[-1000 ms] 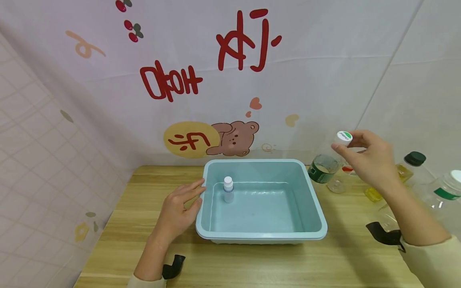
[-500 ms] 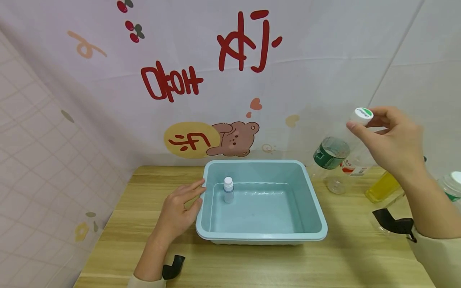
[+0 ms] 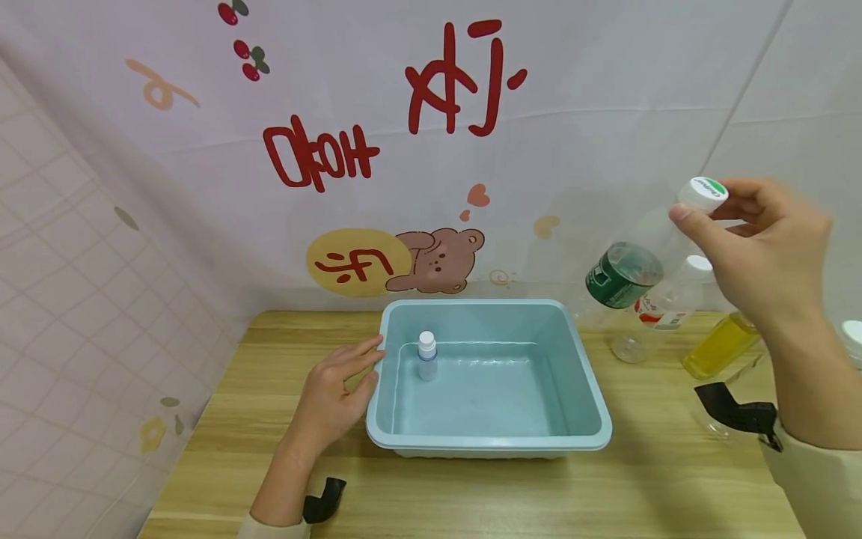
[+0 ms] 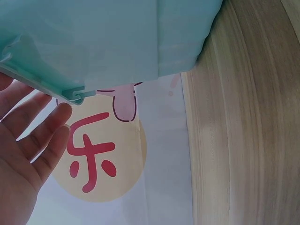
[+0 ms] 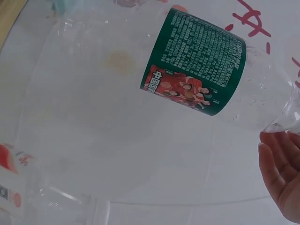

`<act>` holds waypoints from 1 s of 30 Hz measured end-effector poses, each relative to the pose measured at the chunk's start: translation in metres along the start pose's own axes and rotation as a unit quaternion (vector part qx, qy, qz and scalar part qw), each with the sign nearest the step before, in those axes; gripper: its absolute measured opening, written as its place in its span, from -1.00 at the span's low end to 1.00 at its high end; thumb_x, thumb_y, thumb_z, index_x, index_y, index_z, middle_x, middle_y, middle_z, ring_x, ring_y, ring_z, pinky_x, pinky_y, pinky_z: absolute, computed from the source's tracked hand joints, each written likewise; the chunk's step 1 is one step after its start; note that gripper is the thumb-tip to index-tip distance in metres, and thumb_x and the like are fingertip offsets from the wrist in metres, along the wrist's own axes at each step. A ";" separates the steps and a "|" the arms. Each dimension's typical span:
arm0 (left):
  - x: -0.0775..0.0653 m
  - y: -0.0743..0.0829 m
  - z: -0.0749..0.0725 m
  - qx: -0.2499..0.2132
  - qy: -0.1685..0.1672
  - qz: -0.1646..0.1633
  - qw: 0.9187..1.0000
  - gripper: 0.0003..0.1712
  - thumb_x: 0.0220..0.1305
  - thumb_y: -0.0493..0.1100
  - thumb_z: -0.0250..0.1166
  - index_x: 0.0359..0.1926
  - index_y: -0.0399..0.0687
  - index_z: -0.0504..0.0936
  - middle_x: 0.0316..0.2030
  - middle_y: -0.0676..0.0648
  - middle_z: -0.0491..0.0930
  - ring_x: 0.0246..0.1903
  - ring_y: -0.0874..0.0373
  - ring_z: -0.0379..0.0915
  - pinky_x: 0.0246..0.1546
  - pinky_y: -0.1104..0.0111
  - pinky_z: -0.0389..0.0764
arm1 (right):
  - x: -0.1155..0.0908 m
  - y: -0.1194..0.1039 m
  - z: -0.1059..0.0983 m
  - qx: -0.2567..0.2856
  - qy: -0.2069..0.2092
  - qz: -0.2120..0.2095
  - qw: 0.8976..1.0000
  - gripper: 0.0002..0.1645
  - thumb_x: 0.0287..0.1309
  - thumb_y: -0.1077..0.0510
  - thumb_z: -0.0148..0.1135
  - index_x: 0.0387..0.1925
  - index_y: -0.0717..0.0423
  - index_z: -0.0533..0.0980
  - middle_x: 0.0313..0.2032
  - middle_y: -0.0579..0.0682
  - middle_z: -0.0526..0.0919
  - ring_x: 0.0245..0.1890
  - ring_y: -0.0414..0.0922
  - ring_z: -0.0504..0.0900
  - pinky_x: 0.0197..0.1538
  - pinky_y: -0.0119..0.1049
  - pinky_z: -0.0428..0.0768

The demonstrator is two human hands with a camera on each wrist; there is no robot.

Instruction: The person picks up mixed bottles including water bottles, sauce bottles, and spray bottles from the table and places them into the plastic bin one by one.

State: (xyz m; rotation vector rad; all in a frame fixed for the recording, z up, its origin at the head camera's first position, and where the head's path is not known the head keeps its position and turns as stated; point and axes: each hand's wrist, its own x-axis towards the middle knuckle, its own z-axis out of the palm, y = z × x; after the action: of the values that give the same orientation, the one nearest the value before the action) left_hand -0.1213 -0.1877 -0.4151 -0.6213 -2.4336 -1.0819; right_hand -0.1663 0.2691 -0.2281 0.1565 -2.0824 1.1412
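Note:
My right hand [image 3: 714, 213] pinches the white-capped neck of a clear plastic bottle [image 3: 622, 275] with a green label. It holds the bottle in the air at the right, tilted, with its base pointing down and left. The right wrist view shows the same bottle [image 5: 197, 65] close up beside my palm [image 5: 281, 178]. My left hand [image 3: 357, 367] lies open on the table with its fingers against the left rim of a light blue basin [image 3: 491, 443]. The basin holds water and a small white-capped bottle [image 3: 427, 355]. In the left wrist view my fingers [image 4: 33, 131] sit under the basin's lip [image 4: 70, 91].
More bottles stand at the table's right: a clear one with a red label [image 3: 663, 311], one with yellow liquid [image 3: 720, 346], and a white cap [image 3: 852, 331] at the frame's edge. A decorated wall backs the wooden table [image 3: 471, 494].
My right hand has lifted the green-labelled bottle up and to the right, off the table. The left hand and the basin have not moved.

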 end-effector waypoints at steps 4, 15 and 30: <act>0.000 0.000 0.000 0.000 -0.002 -0.002 1.000 -0.62 0.30 -0.35 0.35 0.14 -0.20 0.76 0.28 0.02 0.63 0.19 -0.05 0.61 0.13 -0.10 0.65 | 0.001 -0.010 0.004 0.024 0.002 -0.015 1.000 -0.69 0.04 0.37 0.56 -0.15 0.07 0.74 -0.30 -0.31 0.73 -0.35 -0.38 0.69 -0.28 -0.68 0.60; -0.001 -0.003 0.002 0.000 0.006 0.010 1.000 -0.62 0.26 -0.36 0.37 0.12 -0.23 0.77 0.27 -0.03 0.64 0.21 -0.11 0.61 0.16 -0.13 0.63 | -0.014 -0.038 0.026 0.060 -0.055 -0.066 0.995 -0.64 0.04 0.47 0.50 -0.14 0.11 0.73 -0.27 -0.25 0.76 -0.45 -0.38 0.70 -0.25 -0.65 0.62; 0.000 -0.003 0.002 0.002 0.010 0.026 1.000 -0.61 0.24 -0.38 0.38 0.11 -0.24 0.77 0.26 -0.05 0.65 0.19 -0.11 0.63 0.15 -0.12 0.63 | -0.050 -0.040 0.077 0.047 -0.174 -0.118 0.976 -0.59 0.02 0.38 0.58 -0.06 0.27 0.64 -0.27 -0.09 0.76 -0.30 -0.40 0.68 -0.19 -0.60 0.63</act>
State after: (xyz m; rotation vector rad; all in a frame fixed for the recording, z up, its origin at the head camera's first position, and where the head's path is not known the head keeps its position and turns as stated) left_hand -0.1228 -0.1875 -0.4183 -0.6643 -2.3886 -1.0573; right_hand -0.1552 0.1749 -0.2593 0.6746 -2.2358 1.1267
